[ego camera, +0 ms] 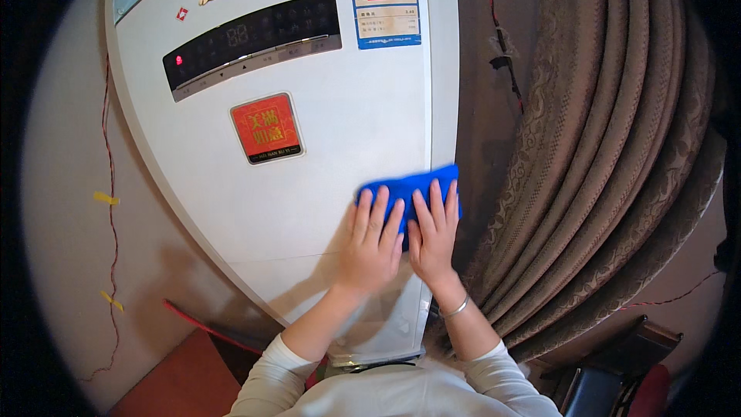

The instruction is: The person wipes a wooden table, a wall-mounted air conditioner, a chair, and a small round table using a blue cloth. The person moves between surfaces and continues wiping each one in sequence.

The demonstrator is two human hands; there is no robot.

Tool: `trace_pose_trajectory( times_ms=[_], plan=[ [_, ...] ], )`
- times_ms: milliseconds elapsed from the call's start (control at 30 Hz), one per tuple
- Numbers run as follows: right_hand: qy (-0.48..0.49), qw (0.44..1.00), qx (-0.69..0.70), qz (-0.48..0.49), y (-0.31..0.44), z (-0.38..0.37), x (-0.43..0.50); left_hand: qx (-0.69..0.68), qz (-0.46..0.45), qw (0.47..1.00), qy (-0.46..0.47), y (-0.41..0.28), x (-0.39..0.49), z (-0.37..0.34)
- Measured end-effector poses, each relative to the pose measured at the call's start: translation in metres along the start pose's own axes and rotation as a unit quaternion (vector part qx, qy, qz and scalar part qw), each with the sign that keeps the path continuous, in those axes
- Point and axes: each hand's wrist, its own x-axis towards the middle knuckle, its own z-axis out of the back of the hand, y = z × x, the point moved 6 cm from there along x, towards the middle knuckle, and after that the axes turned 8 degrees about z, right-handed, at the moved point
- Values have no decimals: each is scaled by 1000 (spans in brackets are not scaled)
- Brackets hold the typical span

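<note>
A white Gree floor-standing air conditioner fills the middle of the view before me. Both my hands lie flat on a folded blue cloth, pressing it to the front panel near the right edge. The left part of the cloth is under the fingers of my left hand. Beside it, my right hand covers the cloth's right part, over the corner of the casing. A silver bangle circles my right wrist. Much of the cloth is hidden beneath my fingers.
Above are a dark display panel with a red light, a red square sticker and a blue energy label. Brown patterned curtains hang at right. A taped twisted wire runs down the left wall. A black chair stands lower right.
</note>
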Motion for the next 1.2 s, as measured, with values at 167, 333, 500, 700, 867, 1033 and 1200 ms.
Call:
trace_pose_trajectory(
  times_ms=[167, 333, 500, 700, 867, 1033, 1200],
  plan=[
    [21, 999, 17, -18, 10, -24, -99, 27, 2, 999, 46, 7, -73, -29],
    [53, 997, 10, -46, 18, -32, -106, 16, 9, 998, 54, 17, -76, -23],
    [45, 999, -22, -3, 20, -19, -12, 60, 10, 998, -33, 22, -17, 18],
    [-3, 999, -27, 37, 44, -8, 81, 75, -1, 995, -69, 31, 49, 76],
    [-19, 999, -22, 14, 45, -8, 94, 95, -20, 993, -73, 31, 63, 84],
    [44, 998, -43, -11, 51, -39, 22, 70, 13, 997, -30, 53, 4, 56],
    [36, 999, -21, -18, 87, -81, -65, 142, -21, 989, -32, 80, -79, 34]
  ],
)
